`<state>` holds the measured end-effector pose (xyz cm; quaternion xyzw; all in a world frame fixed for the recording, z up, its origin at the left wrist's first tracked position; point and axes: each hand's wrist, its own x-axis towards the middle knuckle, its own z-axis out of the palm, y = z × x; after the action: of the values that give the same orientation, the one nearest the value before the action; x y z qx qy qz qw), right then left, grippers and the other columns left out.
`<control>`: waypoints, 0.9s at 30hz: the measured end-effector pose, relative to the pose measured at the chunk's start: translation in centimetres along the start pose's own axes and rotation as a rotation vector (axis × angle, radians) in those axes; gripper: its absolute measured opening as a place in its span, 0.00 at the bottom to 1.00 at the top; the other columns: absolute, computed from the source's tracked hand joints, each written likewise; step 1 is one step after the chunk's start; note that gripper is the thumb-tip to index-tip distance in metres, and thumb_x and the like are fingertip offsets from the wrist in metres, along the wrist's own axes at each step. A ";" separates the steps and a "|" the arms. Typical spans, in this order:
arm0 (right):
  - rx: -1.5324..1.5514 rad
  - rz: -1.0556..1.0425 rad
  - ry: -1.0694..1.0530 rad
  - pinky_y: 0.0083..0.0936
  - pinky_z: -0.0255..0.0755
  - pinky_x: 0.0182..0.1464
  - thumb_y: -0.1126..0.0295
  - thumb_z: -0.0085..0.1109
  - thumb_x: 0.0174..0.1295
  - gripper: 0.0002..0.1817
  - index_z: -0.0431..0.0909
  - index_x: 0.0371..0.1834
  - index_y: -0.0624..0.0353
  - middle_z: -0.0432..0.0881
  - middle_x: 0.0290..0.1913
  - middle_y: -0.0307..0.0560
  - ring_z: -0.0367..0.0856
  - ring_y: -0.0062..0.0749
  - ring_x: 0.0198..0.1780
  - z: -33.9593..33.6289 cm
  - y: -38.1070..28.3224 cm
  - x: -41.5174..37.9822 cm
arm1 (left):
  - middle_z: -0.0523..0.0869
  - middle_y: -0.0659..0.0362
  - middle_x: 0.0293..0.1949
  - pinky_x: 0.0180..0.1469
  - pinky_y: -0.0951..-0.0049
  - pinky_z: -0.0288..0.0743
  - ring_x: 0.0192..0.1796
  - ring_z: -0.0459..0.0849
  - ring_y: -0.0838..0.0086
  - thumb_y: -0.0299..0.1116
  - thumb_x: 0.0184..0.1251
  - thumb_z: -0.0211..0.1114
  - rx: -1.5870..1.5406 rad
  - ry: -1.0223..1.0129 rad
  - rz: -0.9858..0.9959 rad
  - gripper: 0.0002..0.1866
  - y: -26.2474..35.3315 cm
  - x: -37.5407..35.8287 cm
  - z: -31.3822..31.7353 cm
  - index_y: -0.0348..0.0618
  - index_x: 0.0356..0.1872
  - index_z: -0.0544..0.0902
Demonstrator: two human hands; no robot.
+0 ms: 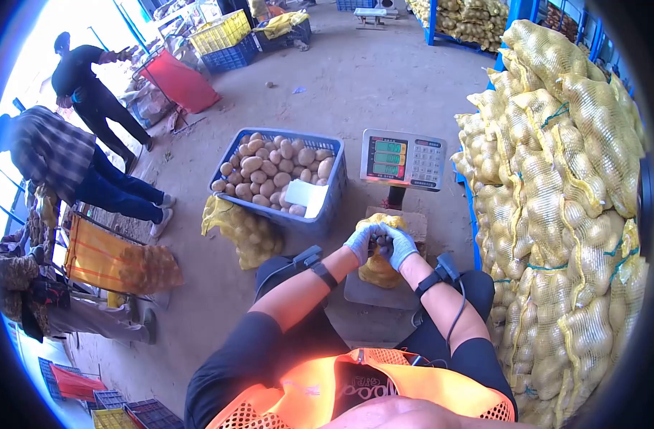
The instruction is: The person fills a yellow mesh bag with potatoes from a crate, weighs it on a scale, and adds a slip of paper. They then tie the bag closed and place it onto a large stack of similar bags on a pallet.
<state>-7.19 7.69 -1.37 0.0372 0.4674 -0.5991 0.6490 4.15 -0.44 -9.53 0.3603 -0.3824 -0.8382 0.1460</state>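
A yellow mesh sack [381, 273] stands upright on the platform of a digital scale [416, 236], between my knees. At its top, my left hand [362, 242] and my right hand [398, 247], both in pale gloves with dark palms, are closed around the gathered mesh. The two hands almost touch each other, and the fingertips are partly hidden. The scale's display panel [403, 160] is lit green, just beyond the hands. To the left of it, a blue crate [325, 223] holds many potatoes [259, 168] and a white sheet [305, 196].
Another filled yellow mesh sack [245, 232] leans by the crate. Stacked potato sacks [556, 236] rise high along the right. Two people [98, 89] stand at the left, near an orange sack [116, 257] on a frame; a third person is partly visible below. Crates [223, 43] stand at the back.
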 end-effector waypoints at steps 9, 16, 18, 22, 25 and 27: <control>-0.201 -0.126 0.041 0.17 0.63 0.17 0.66 0.67 0.54 0.09 0.76 0.36 0.43 0.78 0.24 0.31 0.74 0.19 0.19 -0.6 0.7 1.1 | 0.85 0.49 0.39 0.45 0.62 0.76 0.43 0.84 0.58 0.51 0.55 0.59 1.269 0.300 0.217 0.24 5.7 -6.3 5.4 0.40 0.43 0.82; -0.412 -0.194 0.083 0.19 0.68 0.25 0.66 0.69 0.53 0.13 0.78 0.40 0.46 0.81 0.31 0.33 0.77 0.21 0.26 -0.9 0.7 1.4 | 0.85 0.49 0.36 0.42 0.60 0.76 0.39 0.84 0.55 0.47 0.65 0.49 1.699 0.196 0.128 0.20 8.7 -8.3 6.4 0.45 0.38 0.83; -0.339 -0.117 0.055 0.19 0.71 0.32 0.65 0.69 0.52 0.14 0.78 0.41 0.49 0.81 0.32 0.34 0.78 0.21 0.30 -1.1 -0.2 1.4 | 0.85 0.48 0.34 0.41 0.59 0.76 0.38 0.84 0.55 0.47 0.64 0.50 1.671 0.152 0.131 0.19 8.6 -8.9 6.2 0.45 0.37 0.83; -0.390 -0.106 0.035 0.16 0.69 0.27 0.65 0.69 0.53 0.14 0.78 0.41 0.50 0.80 0.30 0.33 0.76 0.19 0.25 -1.1 -1.3 0.9 | 0.77 0.57 0.18 0.29 0.70 0.69 0.22 0.72 0.75 0.37 0.65 0.51 1.020 0.108 0.374 0.15 8.9 -11.5 6.7 0.39 0.28 0.81; -0.513 -0.183 -0.020 0.13 0.66 0.25 0.63 0.67 0.55 0.14 0.78 0.43 0.52 0.80 0.30 0.33 0.74 0.17 0.22 -0.6 -0.7 0.1 | 0.72 0.66 0.18 0.26 0.78 0.65 0.23 0.67 0.85 0.38 0.67 0.52 0.575 -0.022 0.362 0.15 7.8 -11.8 6.7 0.40 0.29 0.82; -0.649 -0.190 -0.028 0.16 0.70 0.30 0.61 0.64 0.58 0.15 0.78 0.44 0.56 0.80 0.30 0.35 0.76 0.18 0.27 -1.6 0.2 1.3 | 0.71 0.69 0.19 0.26 0.80 0.64 0.23 0.67 0.85 0.38 0.68 0.51 0.637 -0.026 0.416 0.15 7.7 -12.8 7.3 0.40 0.30 0.82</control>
<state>-8.18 7.79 -3.21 -0.2233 0.6261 -0.4772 0.5748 7.56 5.00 5.79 0.2916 -0.6905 -0.6345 0.1888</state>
